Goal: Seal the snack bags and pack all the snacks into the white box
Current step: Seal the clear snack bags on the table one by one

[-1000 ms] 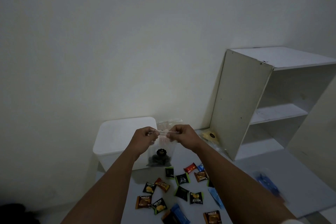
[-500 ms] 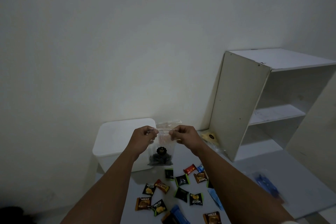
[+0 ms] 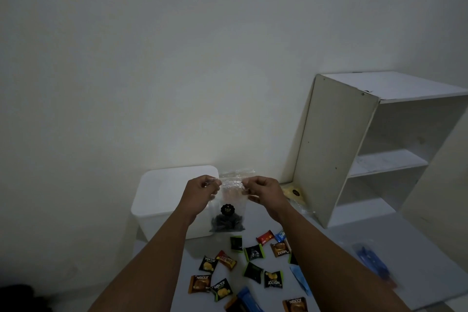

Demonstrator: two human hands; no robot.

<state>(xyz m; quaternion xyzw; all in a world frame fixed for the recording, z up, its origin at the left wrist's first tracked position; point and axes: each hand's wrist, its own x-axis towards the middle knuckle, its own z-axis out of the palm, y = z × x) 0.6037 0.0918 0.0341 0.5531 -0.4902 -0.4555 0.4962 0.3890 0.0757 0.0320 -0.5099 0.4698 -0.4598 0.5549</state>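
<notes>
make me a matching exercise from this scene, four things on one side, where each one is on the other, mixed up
Things:
1. clear snack bag
2. white box
3. white shelf unit
4. red wrapped snack

Places:
A. standing at the right, against the wall
B. held up by its top edge between the left hand and right hand
C. lying on the table among the small packets
D. on the table behind the left hand

Pairs: 1-B, 2-D, 3-A, 4-C

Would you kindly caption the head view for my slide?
Both hands pinch a clear snack bag at its top, held before the white box, wrapped snacks scattered below.
</notes>
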